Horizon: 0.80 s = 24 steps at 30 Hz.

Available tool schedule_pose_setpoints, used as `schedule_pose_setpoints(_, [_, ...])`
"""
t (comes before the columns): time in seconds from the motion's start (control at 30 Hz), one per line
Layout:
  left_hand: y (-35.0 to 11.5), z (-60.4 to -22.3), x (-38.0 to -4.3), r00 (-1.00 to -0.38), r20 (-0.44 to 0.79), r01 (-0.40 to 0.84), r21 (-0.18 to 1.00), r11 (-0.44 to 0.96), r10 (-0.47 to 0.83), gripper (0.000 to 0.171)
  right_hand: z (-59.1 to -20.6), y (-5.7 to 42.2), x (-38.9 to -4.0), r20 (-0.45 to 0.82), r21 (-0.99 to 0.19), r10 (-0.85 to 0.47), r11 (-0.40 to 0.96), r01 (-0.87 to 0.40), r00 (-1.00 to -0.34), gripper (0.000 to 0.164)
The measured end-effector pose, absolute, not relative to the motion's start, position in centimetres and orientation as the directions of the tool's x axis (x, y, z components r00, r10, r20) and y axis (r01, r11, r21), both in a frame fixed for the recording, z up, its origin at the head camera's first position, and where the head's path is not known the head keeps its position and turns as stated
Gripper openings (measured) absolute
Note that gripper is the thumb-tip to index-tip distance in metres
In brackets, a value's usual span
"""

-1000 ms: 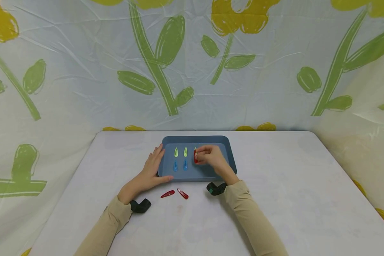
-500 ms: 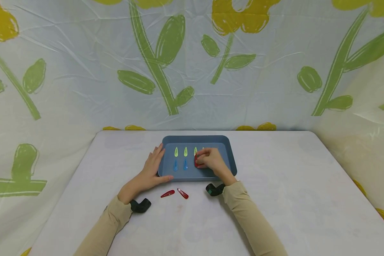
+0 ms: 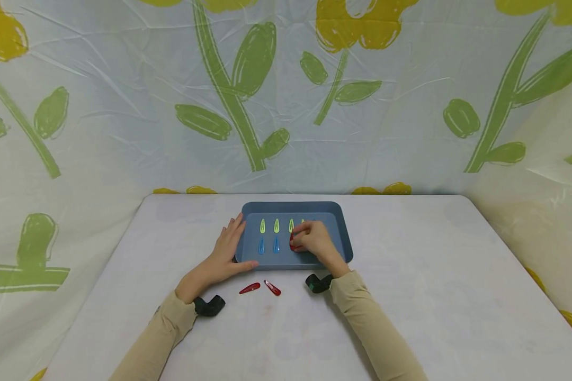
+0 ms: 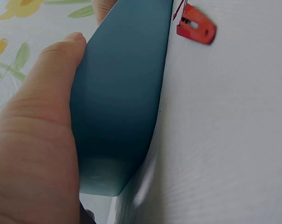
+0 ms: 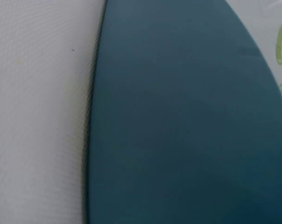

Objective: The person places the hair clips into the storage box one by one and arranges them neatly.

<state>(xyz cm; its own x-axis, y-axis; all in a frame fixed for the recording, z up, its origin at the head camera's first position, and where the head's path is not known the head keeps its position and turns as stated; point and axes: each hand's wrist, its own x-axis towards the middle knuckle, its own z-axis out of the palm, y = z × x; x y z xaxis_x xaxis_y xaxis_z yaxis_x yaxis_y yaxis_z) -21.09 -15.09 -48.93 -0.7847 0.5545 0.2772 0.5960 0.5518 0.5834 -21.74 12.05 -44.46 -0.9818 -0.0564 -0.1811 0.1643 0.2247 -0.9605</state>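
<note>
A blue-grey tray (image 3: 314, 263) lies on the table, its side wall (image 4: 117, 93) close up in the left wrist view. My right hand (image 3: 314, 241) is over its middle, pinching a red hair clip (image 3: 292, 242) low against the tray floor, below a yellow-green clip (image 3: 291, 225). My left hand (image 3: 224, 254) rests spread along the tray's left side, thumb on the front rim. Inside are several yellow-green clips (image 3: 262, 226) in a back row, one partly hidden by my right hand, and two blue clips (image 3: 261, 246) in front. The right wrist view shows only tray wall and table.
Two red hair clips, one (image 3: 250, 288) left and one (image 3: 272, 288) right, lie on the white table (image 3: 457, 296) in front of the tray. A flower-print sheet (image 3: 386, 132) hangs behind the table. Each wrist carries a black camera mount (image 3: 209, 306).
My right hand has moved slightly toward me, bringing the red hair clip from over the yellow-green row to the blue row. My left hand has stayed in place.
</note>
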Motion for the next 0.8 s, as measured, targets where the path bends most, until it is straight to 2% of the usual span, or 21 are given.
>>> schedule_pose_setpoints(0.5, [-15.16, -48.89, -21.02, -0.791, 0.264, 0.586, 0.587, 0.558, 0.553, 0.111, -44.24, 11.61, -21.42, -0.148, -0.911, -0.036, 0.393, 0.123, -0.988, 0.023])
schedule_pose_setpoints(0.8, [-15.13, -48.91, -21.0, -0.79, 0.261, 0.585, 0.591, 0.556, 0.555, 0.11, -44.22, 11.58, -21.32, -0.137, -0.888, -0.023, 0.446, 0.113, -0.99, 0.021])
